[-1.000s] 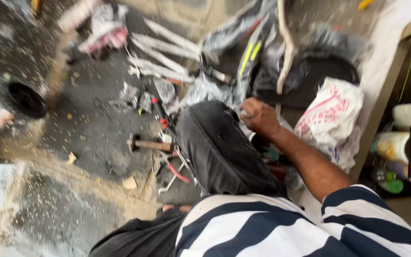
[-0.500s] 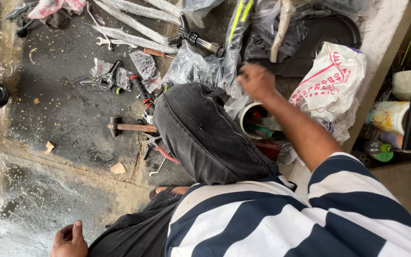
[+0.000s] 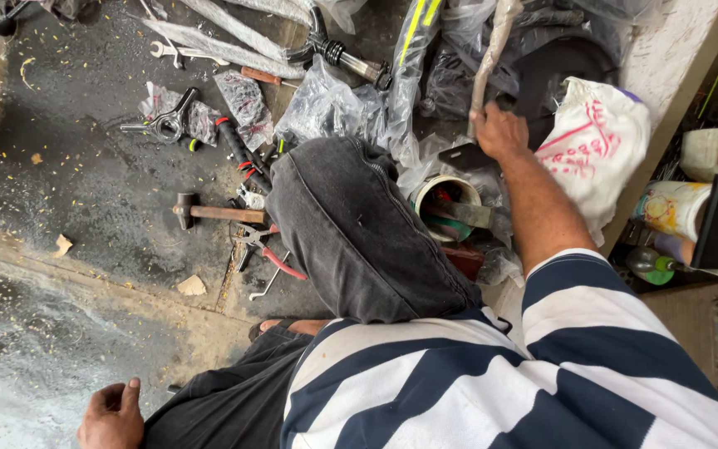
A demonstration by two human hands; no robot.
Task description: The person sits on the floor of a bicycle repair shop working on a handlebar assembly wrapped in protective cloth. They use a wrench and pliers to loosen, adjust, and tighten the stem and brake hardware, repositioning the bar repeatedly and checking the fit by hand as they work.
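Note:
I sit on the floor in a striped shirt and dark trousers, one knee raised. My right hand reaches past the knee and grips the lower end of a long plastic-wrapped part that stands up among wrapped bicycle parts. Just below that hand sits a round tin with tools in it. My left hand rests low near the floor beside my thigh, fingers loosely curled, holding nothing.
A hammer, red-handled pliers, a three-way wrench and screwdrivers lie on the dark oily floor left of the knee. A white printed bag leans at right beside shelves with cans. Wood chips dot the floor.
My right hand has moved up from near the tin and closed on the wrapped part. The view has shifted, and my left hand now shows at the bottom left.

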